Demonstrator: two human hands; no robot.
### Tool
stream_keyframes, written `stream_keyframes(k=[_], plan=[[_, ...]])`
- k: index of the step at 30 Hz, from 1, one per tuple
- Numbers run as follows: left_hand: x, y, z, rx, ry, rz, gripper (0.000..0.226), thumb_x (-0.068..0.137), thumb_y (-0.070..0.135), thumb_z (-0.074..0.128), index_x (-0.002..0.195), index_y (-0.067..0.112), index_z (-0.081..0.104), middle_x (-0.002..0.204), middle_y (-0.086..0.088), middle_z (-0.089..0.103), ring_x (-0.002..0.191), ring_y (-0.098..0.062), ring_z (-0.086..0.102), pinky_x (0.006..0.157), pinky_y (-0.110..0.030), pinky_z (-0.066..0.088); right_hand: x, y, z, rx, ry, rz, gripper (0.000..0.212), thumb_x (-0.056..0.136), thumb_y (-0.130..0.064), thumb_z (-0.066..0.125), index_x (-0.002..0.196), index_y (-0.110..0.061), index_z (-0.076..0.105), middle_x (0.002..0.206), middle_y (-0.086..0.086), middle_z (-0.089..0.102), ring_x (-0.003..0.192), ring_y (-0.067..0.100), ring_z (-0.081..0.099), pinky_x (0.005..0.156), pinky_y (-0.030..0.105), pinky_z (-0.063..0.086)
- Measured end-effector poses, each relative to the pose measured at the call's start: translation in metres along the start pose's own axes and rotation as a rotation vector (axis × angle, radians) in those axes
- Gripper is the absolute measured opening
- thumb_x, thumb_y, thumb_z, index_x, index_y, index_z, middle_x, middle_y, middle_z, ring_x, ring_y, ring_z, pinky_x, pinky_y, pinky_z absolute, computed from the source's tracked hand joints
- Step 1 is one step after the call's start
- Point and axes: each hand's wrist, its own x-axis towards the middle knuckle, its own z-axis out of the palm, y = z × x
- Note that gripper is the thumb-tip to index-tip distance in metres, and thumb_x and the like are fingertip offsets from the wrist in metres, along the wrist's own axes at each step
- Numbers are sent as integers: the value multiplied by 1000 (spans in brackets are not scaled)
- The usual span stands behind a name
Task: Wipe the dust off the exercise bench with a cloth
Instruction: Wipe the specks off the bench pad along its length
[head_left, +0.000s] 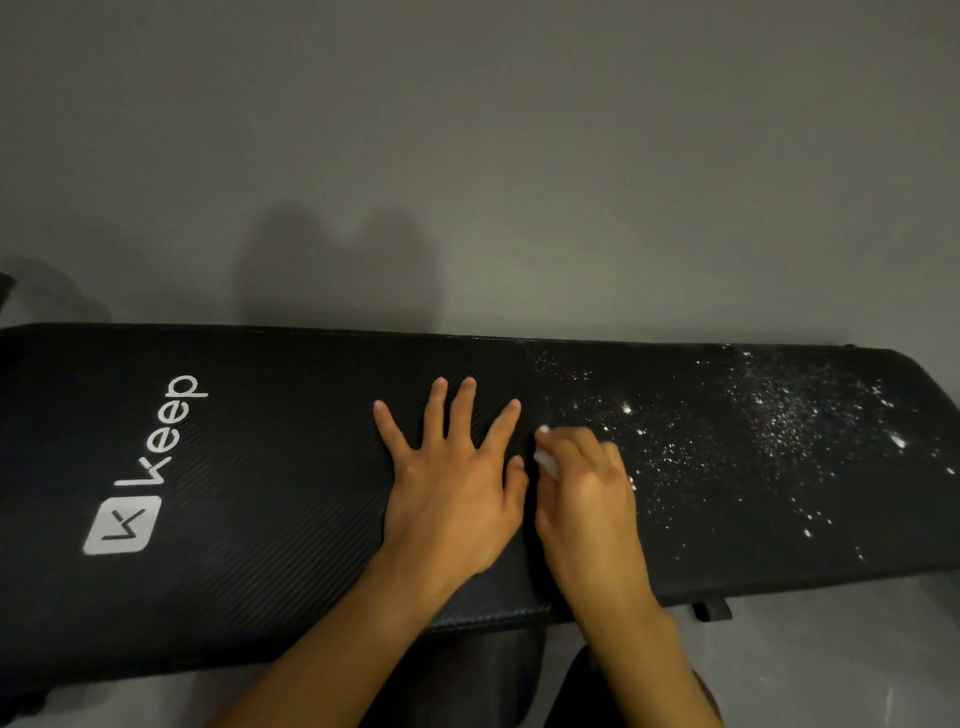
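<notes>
- The left hand (452, 493) lies flat on the bench (260, 467) with its fingers spread, likely to steady it.
- At that hand's 3 o'clock, the blurred right hand (587, 493) curls round a small white cloth (546, 461).
- Dust (779, 415) speckles the bench further toward 3 o'clock and is probably wiped next.

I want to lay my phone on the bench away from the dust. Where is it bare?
The bench pad is bare between the Keep logo and the left hand pressed flat at mid-bench. Crowded: from the right hand, which pinches a white cloth, rightward, white dust speckles the pad to its end.
</notes>
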Motion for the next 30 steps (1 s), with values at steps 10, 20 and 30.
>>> stream_keyframes(k=[10,20,30], plan=[[-1,0,-1,-2,22,-17,64,97,53,23,157,35,32,167,-13,25,157,-35,12,113,-81,4,73,3,25,10,50,33,24,96,-4,58,118,-1,67,115,14,65,96,28,55,85,33,48],[1,1,1,-13,33,-20,63,97,51,26,158,33,32,168,-13,24,157,-36,11,113,-81,1,106,13,33,-6,41,45,25,99,-7,52,118,-2,67,114,17,63,101,34,54,84,32,40],[1,2,0,-13,27,-36,63,96,51,30,157,32,34,167,-13,25,157,-35,12,113,-81,2,107,26,32,30,-2,-93,24,97,-10,58,119,-7,68,113,10,66,98,27,56,84,27,42]])
